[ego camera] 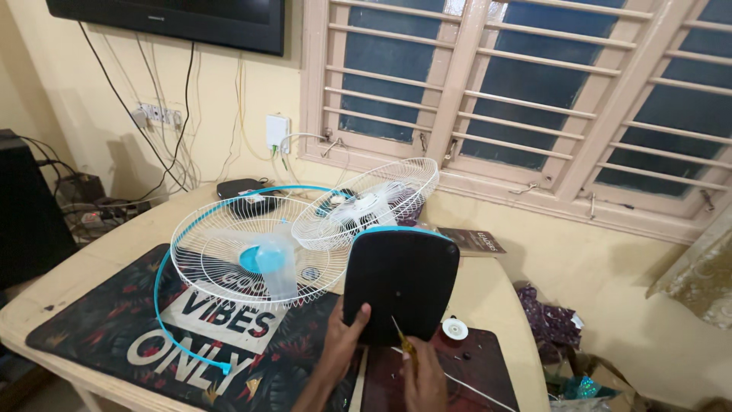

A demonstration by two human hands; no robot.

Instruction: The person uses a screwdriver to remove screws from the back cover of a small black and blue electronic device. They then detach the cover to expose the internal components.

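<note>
Fan base (402,284): black, blue-rimmed, stood on edge on the table (488,294) before the wire fan guards (305,229); judged rigid, smooth, moderately heavy; lower rim best gripped. Left hand (345,336) clasped on its lower edge; right hand (424,375) closed round a screwdriver (402,339) at its face

My one head camera looked down and forward across the desk (488,297) from close by, facing the far window (534,84).

Soft, even indoor light, dark window (534,84), faint wall shadows, slight wide-angle bending at edges.
</note>
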